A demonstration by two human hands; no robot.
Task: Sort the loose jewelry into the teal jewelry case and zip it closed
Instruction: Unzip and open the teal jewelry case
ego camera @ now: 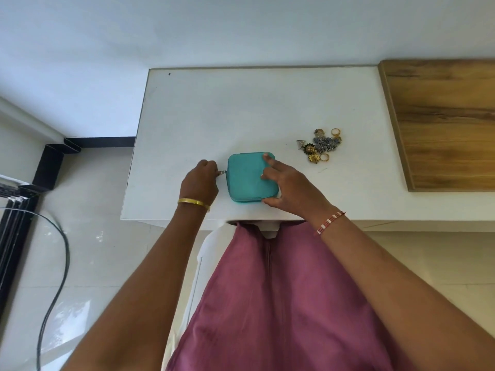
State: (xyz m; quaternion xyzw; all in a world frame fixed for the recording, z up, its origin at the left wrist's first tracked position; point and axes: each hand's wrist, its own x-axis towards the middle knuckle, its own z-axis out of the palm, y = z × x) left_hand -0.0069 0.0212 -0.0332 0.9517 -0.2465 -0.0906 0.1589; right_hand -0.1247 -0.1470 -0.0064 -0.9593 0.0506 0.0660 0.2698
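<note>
unzip step | my left hand (199,180) pinched the zipper pull (222,172) | right hand (286,188) lay open, pressing the teal case (246,178) flat — best pulled slowly along the seam

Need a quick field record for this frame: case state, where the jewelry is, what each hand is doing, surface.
case: teal jewelry case, lid down, flat on the table near its front edge
jewelry: loose jewelry in a pile on the table, right of the case and apart from it; none in the case that can be seen
left hand: left hand pinches the zipper pull at the case's left side
right hand: right hand rests on the lid, fingers straight, steadying it
surface: white table; wooden board at right
</note>
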